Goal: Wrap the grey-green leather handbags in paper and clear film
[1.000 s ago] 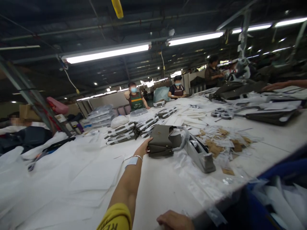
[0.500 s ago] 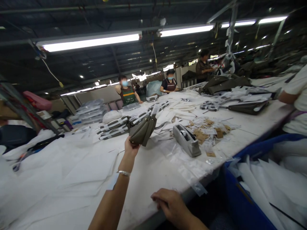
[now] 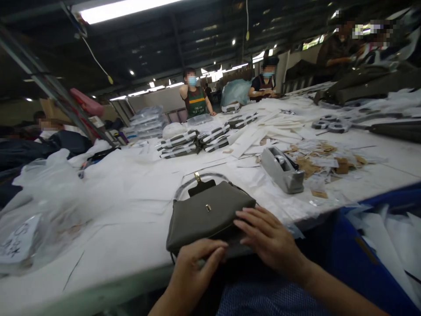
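Note:
A dark olive handbag (image 3: 197,215) lies on the white table near its front edge, with its flap (image 3: 201,188) folded back at the far side. A small metal clasp (image 3: 208,208) sits on its front, and a pale curved handle shows behind the flap. At the near edge of the bag, my left hand (image 3: 199,265) is closed in a pinch, and what lies between thumb and finger is hidden. My right hand (image 3: 271,241) reaches to the bag's right corner, its fingers stretched out and touching the side.
Right of the bag stands a grey tape dispenser (image 3: 283,171) beside brown tags (image 3: 315,166). Folded bags (image 3: 180,144) are stacked behind. Scissors (image 3: 330,124) lie at the right. Plastic bags (image 3: 49,197) cover the left; a blue bin (image 3: 351,259) adjoins the table. Co-workers (image 3: 196,98) stand beyond.
The handbag, held up in my left hand before, has come down onto the table closer to me. My right hand has moved from the table edge to the bag. The view has turned left and down.

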The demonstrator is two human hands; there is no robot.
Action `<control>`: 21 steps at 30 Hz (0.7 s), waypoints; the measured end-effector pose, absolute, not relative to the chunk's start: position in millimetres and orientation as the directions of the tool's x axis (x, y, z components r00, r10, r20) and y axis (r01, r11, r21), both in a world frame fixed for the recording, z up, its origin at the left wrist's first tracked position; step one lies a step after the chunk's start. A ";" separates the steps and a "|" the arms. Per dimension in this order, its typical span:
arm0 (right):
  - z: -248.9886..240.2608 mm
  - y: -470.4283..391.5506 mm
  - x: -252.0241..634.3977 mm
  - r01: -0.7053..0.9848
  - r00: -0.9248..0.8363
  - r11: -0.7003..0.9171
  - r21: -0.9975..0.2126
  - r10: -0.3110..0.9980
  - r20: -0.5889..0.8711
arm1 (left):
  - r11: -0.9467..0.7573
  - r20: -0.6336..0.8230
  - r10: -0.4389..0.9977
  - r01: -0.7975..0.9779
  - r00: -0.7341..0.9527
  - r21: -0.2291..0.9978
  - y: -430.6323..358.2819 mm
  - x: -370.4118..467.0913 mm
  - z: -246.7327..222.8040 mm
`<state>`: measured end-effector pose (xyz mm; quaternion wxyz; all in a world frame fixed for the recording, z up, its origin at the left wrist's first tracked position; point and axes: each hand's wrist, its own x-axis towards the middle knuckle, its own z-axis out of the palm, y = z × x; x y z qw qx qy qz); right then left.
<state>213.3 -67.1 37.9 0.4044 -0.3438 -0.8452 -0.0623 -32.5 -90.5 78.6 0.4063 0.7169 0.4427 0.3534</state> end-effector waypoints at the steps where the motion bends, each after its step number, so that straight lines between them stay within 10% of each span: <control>1: 43.6 -56.4 216.2 0.652 -0.486 0.744 -0.143 0.556 0.674 | -0.453 0.329 0.887 0.481 0.323 0.751 -85.9 -42.0 81.3; 3: 53.3 -32.9 218.9 0.650 -0.585 0.754 -0.098 0.578 0.569 | -0.599 0.504 0.779 0.678 0.373 0.425 -72.3 -56.6 80.6; 7: 63.2 1.9 217.7 0.596 -0.712 0.802 -0.043 0.552 0.434 | -0.587 0.357 0.769 0.807 0.531 0.066 -50.0 -66.3 64.5; 21: 80.8 11.2 198.2 0.544 -0.831 0.836 0.078 0.523 0.187 | -0.719 0.040 0.693 0.694 0.720 -0.040 -12.7 -84.6 69.4</control>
